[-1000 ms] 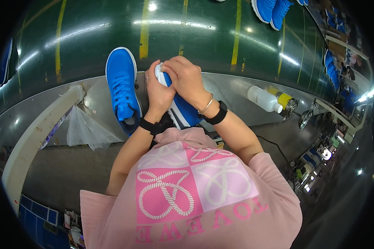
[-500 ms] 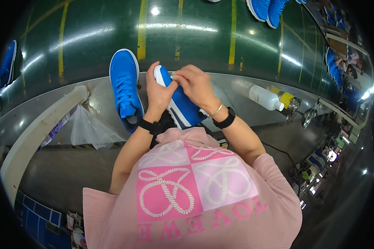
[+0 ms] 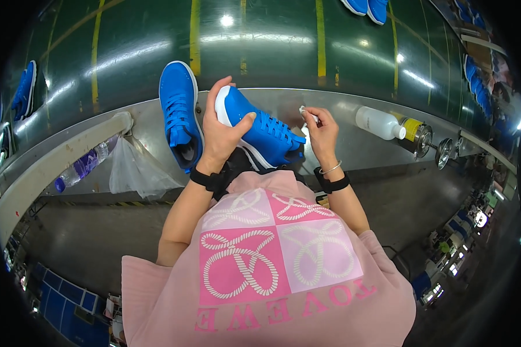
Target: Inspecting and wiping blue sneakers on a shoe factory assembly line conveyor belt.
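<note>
I'm watching a blue shoe [image 3: 272, 136] being held by its toe, a small white scrap [image 3: 301, 109] being pinched beside it.
The left hand [image 3: 221, 137] is wrapping the toe, thumb over the upper; the right hand [image 3: 323, 133], pinched narrow on the scrap, is hovering apart, right of the shoe, and I'm not making out what the scrap is. The shoe is pointing toe far-left, heel near-right, with a second shoe [image 3: 178, 101] on its left. I'm reading this as handwork on the upper, and I'm judging the next touch as calling for a steady left grip. Outward, a white bottle [image 3: 377, 122] and a yellow can [image 3: 411, 128] are sitting right, a plastic bag [image 3: 134, 170] is hanging left, and a green surface [image 3: 266, 63] is stretching beyond.
</note>
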Tool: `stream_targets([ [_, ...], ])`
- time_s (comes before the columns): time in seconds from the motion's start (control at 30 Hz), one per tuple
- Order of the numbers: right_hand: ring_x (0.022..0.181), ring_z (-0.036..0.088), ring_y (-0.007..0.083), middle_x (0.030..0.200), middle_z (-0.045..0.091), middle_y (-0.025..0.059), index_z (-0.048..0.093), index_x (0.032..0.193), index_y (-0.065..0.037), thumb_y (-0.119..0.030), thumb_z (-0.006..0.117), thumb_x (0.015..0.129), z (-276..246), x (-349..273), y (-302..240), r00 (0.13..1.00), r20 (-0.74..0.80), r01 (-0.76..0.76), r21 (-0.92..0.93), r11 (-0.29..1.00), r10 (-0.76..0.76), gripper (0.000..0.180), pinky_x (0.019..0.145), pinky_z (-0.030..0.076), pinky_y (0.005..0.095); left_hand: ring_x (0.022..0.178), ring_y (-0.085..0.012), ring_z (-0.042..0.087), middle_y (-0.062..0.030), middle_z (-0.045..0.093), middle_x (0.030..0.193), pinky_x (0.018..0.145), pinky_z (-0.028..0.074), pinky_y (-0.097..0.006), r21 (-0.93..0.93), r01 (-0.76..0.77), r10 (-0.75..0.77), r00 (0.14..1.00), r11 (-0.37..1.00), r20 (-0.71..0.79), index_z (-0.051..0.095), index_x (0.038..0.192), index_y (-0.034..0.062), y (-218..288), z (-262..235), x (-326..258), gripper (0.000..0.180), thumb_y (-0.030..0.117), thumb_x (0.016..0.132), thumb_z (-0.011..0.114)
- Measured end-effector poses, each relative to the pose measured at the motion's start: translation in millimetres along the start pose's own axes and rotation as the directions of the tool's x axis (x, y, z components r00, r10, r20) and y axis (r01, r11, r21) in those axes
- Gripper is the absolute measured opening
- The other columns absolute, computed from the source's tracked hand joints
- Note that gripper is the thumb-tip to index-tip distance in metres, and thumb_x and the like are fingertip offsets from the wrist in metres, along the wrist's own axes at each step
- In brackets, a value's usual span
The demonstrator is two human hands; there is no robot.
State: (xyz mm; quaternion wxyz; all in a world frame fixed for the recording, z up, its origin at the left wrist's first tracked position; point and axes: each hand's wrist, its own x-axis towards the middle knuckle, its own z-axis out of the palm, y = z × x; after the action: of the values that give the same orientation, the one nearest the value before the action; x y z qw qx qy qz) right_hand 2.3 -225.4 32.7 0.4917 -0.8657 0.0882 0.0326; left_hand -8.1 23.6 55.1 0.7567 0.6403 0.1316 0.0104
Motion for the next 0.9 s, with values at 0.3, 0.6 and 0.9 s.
stream_targets([
  [0.3, 0.075, 0.064, 0.021, 0.095, 0.069, 0.007, 0.073, 0.096, -0.005, -0.011, 0.072, 0.087, -33.9, -20.7, 28.5, 0.999, -0.011, 0.036, -0.217, 0.976, -0.04, 0.011, 0.069, 0.051, 0.0305, 0.117, -0.0204, 0.054, -0.0125, 0.052, 0.136, 0.097, 0.049, -0.032, 0.007, 0.0, -0.001, 0.999, 1.0, 0.046, 0.044, 0.143, 0.0093, 5.9, 11.6, -12.4, 0.079, 0.002, 0.073, 0.079],
  [0.6, 0.093, 0.061, 0.0266, 0.113, 0.062, 0.0115, 0.07, 0.107, -0.008, -0.004, 0.07, 0.082, -43.7, -25.8, 34.0, 0.921, 0.0, 0.336, -0.503, 0.797, -0.389, 0.025, 0.08, 0.051, 0.0337, 0.121, -0.0212, 0.053, -0.0122, 0.05, 0.141, 0.1, 0.048, -0.033, 0.071, -0.042, 0.037, 0.996, 0.997, 0.08, 0.044, 0.143, 0.0092, 5.3, 16.0, -16.8, 0.079, 0.002, 0.072, 0.079],
  [0.9, 0.094, 0.059, 0.0116, 0.11, 0.062, 0.0055, 0.052, 0.139, -0.005, -0.006, 0.07, 0.081, -9.3, -43.8, -7.3, 0.789, 0.614, -0.126, 0.135, 0.983, 0.017, 0.061, 0.079, 0.05, 0.0266, 0.132, -0.0284, 0.047, -0.0148, 0.047, 0.145, 0.11, 0.039, -0.038, 0.374, -0.18, 0.137, 0.981, 0.91, 0.139, 0.042, 0.148, 0.0103, 10.8, 1.8, 18.3, 0.078, 0.013, 0.078, 0.077],
])
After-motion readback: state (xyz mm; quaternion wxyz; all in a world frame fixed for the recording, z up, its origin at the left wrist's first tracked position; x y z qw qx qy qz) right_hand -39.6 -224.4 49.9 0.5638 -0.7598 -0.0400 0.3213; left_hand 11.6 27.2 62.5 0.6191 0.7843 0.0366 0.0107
